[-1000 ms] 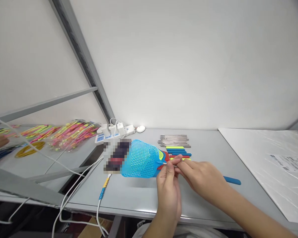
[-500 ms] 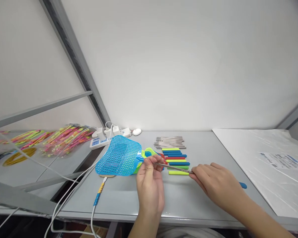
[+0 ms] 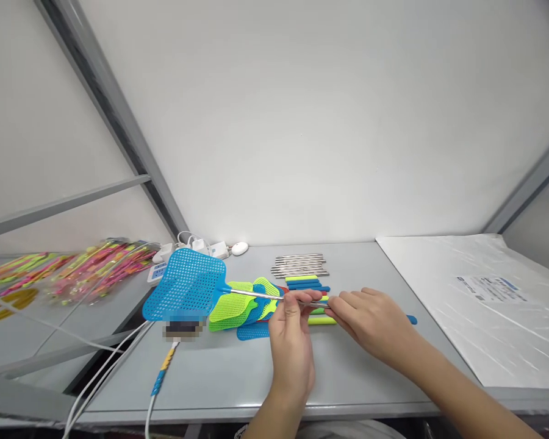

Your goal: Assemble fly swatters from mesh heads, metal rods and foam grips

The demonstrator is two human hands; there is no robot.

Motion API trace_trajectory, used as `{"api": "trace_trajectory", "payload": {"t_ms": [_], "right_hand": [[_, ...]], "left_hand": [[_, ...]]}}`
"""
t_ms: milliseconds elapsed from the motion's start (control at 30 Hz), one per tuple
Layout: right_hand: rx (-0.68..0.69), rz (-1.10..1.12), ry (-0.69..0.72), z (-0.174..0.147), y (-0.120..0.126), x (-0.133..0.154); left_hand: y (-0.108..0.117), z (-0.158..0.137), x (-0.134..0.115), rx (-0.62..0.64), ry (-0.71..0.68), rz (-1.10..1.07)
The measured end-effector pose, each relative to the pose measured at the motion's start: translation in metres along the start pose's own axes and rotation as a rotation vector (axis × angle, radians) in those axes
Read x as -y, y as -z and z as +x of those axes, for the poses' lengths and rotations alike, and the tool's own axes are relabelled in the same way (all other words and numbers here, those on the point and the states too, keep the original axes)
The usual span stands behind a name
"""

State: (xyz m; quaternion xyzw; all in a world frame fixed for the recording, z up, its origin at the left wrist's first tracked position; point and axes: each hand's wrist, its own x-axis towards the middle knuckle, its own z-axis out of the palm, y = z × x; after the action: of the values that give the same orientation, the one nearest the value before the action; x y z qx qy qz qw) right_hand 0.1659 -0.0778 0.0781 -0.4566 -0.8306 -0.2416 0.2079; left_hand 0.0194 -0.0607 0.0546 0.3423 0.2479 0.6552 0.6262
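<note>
While left grip (image 3: pixel 293 335) and right grip (image 3: pixel 369 320) clamp rod (image 3: pixel 256 294), blue swatter head (image 3: pixel 185 285) points left, long axis crosswise.

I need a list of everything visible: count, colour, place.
Table: one, grey, centre
Wall: one, white, back
Swatter head: one, blue, centre left
Rod: one, silver, from swatter head rightward
Loose heads: several, lime, blue, red, on table
Loose rods: many, silver, near wall
Tubes: several, lime, green, blue, beside loose rods
Stick end: one, blue, right of tubes
Power strip: one, white, back left
Plugs: several, white, at power strip
Oval object: one, white, by wall
Blurred item: one, dark, below swatter head
Cables: several, white, one yellow-blue sleeved, left
Sheet: one, white, right
Packed sticks: many, pink-yellow, far left
Coil: one, yellow, left
Bars: several, grey, sides
Left hand: one, around rod
Right hand: one, on rod
</note>
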Motion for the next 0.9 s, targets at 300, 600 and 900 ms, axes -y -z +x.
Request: {"api": "trace_trajectory", "payload": {"t_ms": [300,600,900], "right_hand": [[0.041,-0.03,-0.084,-0.049,0.011,-0.023],[0.018,-0.119,-0.096,-0.052,0.017,-0.032],[0.03,-0.065,-0.116,-0.039,0.0,-0.026]], "left_hand": [[0.011,0.018,-0.04,-0.058,-0.144,-0.055],[0.003,0.009,-0.014,0.034,0.033,0.06],[-0.002,0.013,-0.015,0.049,-0.018,0.067]]}}
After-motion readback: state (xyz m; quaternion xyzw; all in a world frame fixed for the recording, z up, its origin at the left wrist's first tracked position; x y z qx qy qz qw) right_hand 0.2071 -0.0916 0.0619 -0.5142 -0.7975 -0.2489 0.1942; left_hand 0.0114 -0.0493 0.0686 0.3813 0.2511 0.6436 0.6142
